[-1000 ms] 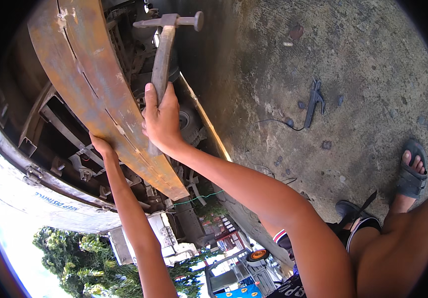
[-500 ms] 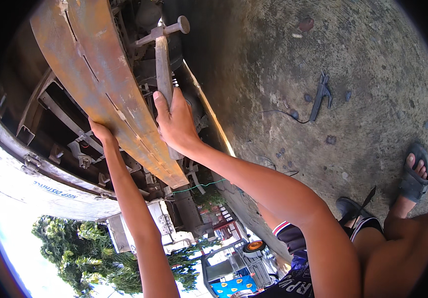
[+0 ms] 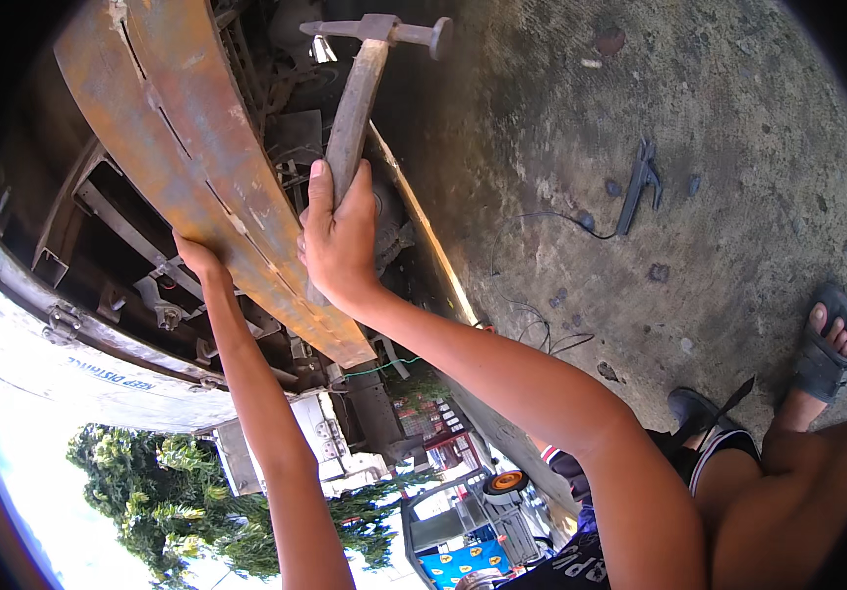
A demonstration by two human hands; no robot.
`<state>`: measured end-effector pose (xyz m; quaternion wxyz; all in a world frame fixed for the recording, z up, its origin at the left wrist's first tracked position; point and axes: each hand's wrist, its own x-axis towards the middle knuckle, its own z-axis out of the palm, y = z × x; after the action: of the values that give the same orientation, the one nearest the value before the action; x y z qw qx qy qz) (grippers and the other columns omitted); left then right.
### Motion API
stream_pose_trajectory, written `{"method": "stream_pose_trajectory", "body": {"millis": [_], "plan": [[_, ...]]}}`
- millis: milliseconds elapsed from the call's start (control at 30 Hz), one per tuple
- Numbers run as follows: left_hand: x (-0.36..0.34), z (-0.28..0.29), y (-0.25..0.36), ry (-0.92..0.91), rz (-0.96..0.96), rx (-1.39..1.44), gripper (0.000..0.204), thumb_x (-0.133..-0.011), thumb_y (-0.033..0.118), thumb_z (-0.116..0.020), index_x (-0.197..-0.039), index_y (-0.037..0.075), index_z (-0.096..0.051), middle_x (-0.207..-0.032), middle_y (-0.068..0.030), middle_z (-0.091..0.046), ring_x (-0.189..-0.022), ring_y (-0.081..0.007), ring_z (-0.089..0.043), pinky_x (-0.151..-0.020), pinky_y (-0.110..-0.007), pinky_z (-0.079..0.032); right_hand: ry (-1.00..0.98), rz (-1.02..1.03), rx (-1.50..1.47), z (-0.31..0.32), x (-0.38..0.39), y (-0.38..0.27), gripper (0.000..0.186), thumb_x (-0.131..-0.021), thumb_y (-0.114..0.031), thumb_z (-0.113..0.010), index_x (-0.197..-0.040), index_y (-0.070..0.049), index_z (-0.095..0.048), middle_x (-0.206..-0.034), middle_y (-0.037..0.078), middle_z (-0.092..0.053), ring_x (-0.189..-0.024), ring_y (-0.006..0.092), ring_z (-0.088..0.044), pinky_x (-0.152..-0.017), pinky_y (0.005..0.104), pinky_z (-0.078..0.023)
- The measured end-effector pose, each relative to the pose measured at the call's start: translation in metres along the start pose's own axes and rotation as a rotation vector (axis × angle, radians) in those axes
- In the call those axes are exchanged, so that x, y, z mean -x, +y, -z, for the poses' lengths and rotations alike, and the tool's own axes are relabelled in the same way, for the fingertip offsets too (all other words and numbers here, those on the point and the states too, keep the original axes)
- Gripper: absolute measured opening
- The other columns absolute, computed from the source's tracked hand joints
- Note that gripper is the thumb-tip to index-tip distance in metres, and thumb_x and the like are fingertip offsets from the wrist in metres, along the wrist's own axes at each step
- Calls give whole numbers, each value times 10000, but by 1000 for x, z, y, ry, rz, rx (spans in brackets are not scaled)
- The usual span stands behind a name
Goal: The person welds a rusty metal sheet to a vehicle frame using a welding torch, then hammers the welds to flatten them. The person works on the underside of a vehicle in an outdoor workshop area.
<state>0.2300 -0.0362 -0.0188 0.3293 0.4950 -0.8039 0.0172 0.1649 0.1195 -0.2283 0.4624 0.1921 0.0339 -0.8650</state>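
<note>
My right hand [image 3: 340,236] is closed around the wooden handle of a steel hammer [image 3: 363,84], its head raised at the top middle, with a broad round face to the right and a narrow point to the left. A long, curved, rusty steel plate [image 3: 197,147] runs diagonally beside it, split by a seam with weld spots along it. My left hand [image 3: 198,257] grips the left edge of this plate, its fingertips hidden behind the edge.
A vehicle's dark underframe [image 3: 128,226] and white side panel [image 3: 69,364] lie left. Right, on stained concrete, are a black electrode holder [image 3: 638,192] with cables and my sandalled feet [image 3: 827,334]. A small wheeled vehicle [image 3: 505,484] and trees [image 3: 148,492] show below.
The hammer head swung down and back a little half a second ago and is now higher and further right, with my right hand tilting it. My left hand stays on the plate.
</note>
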Motion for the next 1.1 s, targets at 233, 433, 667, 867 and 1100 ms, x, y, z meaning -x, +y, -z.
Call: {"method": "stream_pose_trajectory", "body": {"millis": [233, 433, 667, 867, 1100], "plan": [[-1, 3, -3, -5, 20, 31, 437, -1038, 299, -320, -1294, 57, -577, -1226, -56, -641, -1114, -201, -601, -974, -342, -451, -57, -135, 133, 13, -6, 0, 301, -1048, -359, -479, -1007, -79, -378, -597, 11, -427, -425, 93, -431, -369, 279, -368], [-1, 2, -2, 21, 0, -2, 441, -1037, 309, -327, -1278, 55, -595, -1208, -52, -648, -1104, -201, -606, -977, -337, -446, -225, -119, 196, 18, -1, 2, 294, -1043, -336, -495, -1006, -74, -369, -577, 15, -424, -408, 95, -434, -354, 289, -352], [-2, 0, -1, 43, -24, -44, 447, -1036, 303, -318, -1299, 58, -583, -1235, -55, -640, -1126, -207, -598, -988, -347, -443, -158, -46, 193, 21, -5, 5, 313, -1037, -316, -510, -1038, -23, -400, -562, 31, -450, -403, 121, -473, -357, 307, -384], [0, 2, -2, 22, 28, 3, 451, -1038, 319, -321, -1302, 57, -576, -1238, -59, -637, -1122, -211, -599, -989, -349, -447, -123, -1, 312, 26, -6, -7, 312, -1030, -284, -514, -987, 21, -460, -586, 114, -539, -447, 205, -561, -431, 385, -436], [1, 5, -1, -21, 31, 13, 448, -1051, 335, -337, -1345, 63, -537, -1265, -60, -622, -1160, -226, -582, -1019, -358, -434, -127, -56, 274, 29, 1, -7, 320, -1037, -332, -504, -1019, -21, -435, -600, 69, -510, -440, 131, -518, -391, 321, -404]]}}
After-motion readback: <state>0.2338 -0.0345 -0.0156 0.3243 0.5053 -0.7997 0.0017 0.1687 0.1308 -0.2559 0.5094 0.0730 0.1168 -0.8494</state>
